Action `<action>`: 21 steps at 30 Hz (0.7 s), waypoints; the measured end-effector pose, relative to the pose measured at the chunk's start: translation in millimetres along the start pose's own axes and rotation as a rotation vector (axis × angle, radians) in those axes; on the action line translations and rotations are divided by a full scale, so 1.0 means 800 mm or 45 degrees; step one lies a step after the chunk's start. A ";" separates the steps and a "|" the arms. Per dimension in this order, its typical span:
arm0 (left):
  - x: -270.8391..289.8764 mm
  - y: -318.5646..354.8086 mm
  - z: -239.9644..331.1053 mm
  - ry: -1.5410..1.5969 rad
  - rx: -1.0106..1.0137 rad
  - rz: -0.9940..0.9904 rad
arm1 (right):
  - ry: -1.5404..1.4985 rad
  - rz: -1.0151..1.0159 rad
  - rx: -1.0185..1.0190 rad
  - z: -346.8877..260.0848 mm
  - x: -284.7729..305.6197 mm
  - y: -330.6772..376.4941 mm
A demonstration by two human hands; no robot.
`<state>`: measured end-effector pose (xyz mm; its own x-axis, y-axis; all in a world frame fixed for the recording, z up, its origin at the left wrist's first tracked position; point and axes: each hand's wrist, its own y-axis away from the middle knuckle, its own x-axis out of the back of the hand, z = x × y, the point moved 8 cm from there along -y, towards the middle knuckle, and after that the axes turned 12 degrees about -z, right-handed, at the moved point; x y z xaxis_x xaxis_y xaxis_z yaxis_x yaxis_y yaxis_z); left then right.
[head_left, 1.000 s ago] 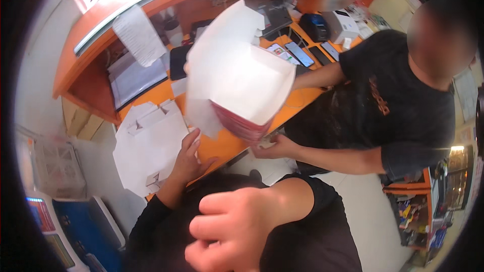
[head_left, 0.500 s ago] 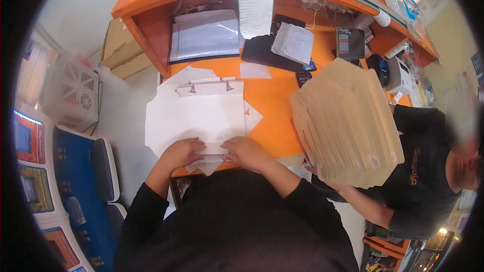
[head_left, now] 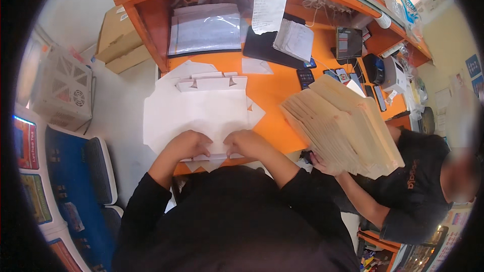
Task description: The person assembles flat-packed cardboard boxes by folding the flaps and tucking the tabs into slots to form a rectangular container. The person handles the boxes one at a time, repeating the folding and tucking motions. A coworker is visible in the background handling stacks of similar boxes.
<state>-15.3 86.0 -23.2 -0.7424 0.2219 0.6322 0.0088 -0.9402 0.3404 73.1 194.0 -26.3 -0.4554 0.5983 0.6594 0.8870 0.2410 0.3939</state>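
A flat white cardboard box blank lies in front of me on the orange table, with more white sheets under it. Slotted flaps stand up along its far side. My left hand bends its fingers against the near folded edge, left of the middle. A short gap away, my right hand grips the same edge with its fingers curled. Both thumbs are partly hidden, and the near flap rises a little under the hands.
At right, a co-worker's hand holds a thick stack of flat tan cardboard pieces over the table edge. Behind are a paper pad, a phone, a plastic-covered pile and a hanging paper strip. A blue cooler lid is at left.
My hands have curled more and shifted slightly along the near fold, staying on the cardboard. The co-worker's tan stack has tilted and lowered, revealing phones behind it.
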 end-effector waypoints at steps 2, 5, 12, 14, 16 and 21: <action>0.002 0.001 0.010 -0.016 -0.026 -0.026 | 0.019 0.000 -0.014 -0.002 -0.001 -0.002; 0.000 -0.006 0.007 -0.067 -0.007 -0.001 | 0.003 0.006 -0.057 0.011 -0.010 -0.009; 0.001 -0.017 -0.005 -0.064 0.057 0.024 | -0.099 0.084 -0.139 0.018 -0.001 -0.010; -0.001 -0.014 -0.010 0.012 0.084 0.012 | -0.188 0.037 -0.154 0.018 -0.001 -0.008; -0.002 -0.012 -0.009 0.049 0.079 0.011 | -0.311 0.009 -0.155 0.016 -0.002 -0.006; -0.001 -0.010 -0.004 0.128 0.055 0.033 | -0.302 -0.086 -0.209 0.011 -0.002 -0.007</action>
<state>-16.9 92.5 -28.6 -0.8048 0.1686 0.5691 0.0560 -0.9330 0.3556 69.8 198.3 -35.1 -0.4655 0.7514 0.4677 0.8220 0.1712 0.5431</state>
